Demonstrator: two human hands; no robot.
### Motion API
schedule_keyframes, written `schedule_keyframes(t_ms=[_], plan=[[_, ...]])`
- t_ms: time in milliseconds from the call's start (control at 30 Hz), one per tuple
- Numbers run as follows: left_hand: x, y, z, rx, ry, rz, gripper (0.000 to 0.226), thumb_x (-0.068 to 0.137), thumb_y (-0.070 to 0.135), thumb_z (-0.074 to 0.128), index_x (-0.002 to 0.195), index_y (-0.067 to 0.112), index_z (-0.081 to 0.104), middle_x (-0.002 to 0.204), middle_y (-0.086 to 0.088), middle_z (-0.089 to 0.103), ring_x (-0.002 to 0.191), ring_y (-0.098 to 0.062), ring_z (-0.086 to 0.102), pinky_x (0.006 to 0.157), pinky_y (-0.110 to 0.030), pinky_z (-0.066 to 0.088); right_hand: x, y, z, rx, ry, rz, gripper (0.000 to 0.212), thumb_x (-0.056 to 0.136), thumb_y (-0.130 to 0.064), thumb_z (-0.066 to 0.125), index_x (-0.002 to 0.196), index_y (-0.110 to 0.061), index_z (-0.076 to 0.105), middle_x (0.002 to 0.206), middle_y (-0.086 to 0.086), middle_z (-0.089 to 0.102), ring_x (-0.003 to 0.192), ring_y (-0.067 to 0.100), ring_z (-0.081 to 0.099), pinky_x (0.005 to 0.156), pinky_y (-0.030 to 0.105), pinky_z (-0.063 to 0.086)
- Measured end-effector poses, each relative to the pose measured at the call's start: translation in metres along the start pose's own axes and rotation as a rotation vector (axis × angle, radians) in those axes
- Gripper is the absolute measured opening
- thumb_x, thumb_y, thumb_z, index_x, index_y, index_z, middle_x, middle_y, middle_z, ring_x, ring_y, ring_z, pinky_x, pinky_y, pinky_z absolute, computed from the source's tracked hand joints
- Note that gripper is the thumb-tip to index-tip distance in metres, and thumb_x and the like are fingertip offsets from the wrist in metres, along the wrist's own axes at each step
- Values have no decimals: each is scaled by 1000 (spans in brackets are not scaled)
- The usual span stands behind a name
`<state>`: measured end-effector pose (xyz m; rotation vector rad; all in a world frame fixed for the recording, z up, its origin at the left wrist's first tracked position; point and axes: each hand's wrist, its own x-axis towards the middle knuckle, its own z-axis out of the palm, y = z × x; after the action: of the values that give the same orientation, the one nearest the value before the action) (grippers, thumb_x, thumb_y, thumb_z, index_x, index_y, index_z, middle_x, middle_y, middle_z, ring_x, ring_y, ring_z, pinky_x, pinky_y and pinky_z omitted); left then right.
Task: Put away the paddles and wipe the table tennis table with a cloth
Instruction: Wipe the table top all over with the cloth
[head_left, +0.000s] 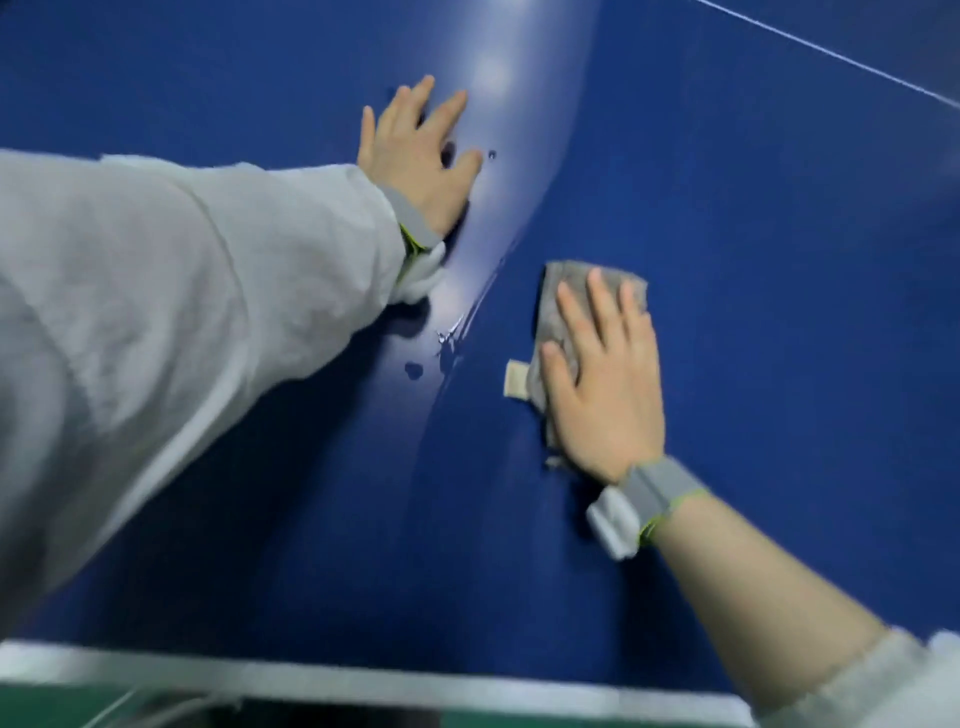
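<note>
pressing flat on the cloth (566, 322), the right hand (605, 384) had straight fingers; left hand (421, 156), beyond the cloth, lay spread on the table (779, 260).

Table (727, 182) top: smooth, glossy blue, wet-streaked at frame centre. Cloth (558, 291): grey, soft, matt fabric. Sleeve (156, 291): pale woven cloth.

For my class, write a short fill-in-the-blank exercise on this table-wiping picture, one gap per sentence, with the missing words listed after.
1. The right hand presses a grey ____ flat onto the table.
2. The left hand rests with fingers spread on the bare ____ surface.
3. Water droplets lie ____ the two hands.
4. Each wrist wears a grey ____.

Missing words: cloth; blue; between; band
</note>
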<state>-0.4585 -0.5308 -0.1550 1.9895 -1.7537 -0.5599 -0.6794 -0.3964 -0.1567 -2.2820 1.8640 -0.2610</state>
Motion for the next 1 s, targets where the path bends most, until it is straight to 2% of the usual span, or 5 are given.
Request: schedule_keyframes(t_ms=[200, 400, 533, 767, 1000], plan=[[-47, -44, -33, 86, -20, 131, 53, 99, 34, 45, 150, 24, 38, 161, -7, 24, 150, -25, 16, 123, -44, 0, -141, -87, 7, -47, -28, 76, 55, 99, -37, 37, 152, -23, 36, 163, 2, 21, 152, 29, 9, 119, 51, 19], [-47, -70, -39, 171, 31, 152, 49, 95, 32, 46, 143, 20, 48, 151, -10, 39, 141, -29, 30, 118, -41, 16, -170, -121, 20, -121, -73, 99, 58, 93, -38, 43, 148, -19, 44, 161, 7, 27, 148, 36, 21, 114, 53, 24], [-22, -58, -34, 362, 89, 93, 47, 94, 41, 39, 137, 24, 49, 131, -6, 47, 119, -30, 40, 99, -42, 29, -118, -119, 26, -129, -63, 17, 58, 94, -40, 44, 148, -20, 44, 160, 8, 27, 149, 35, 19, 116, 51, 21], [12, -60, -18, 418, 0, -28, 62, 96, 61, 16, 154, 39, 16, 165, -3, 8, 152, -27, -1, 122, -50, -2, 28, -111, 33, -74, -46, 15, 56, 98, -44, 35, 151, -26, 37, 161, 3, 26, 151, 31, 12, 122, 47, 12], [13, -61, -20, 433, 27, -40, 66, 95, 64, 12, 155, 38, 13, 165, -1, 7, 152, -25, -1, 122, -50, 1, 178, -85, 37, -47, -29, 56, 57, 99, -47, 32, 153, -30, 29, 164, 0, 18, 151, 27, 7, 123, 45, 5]])
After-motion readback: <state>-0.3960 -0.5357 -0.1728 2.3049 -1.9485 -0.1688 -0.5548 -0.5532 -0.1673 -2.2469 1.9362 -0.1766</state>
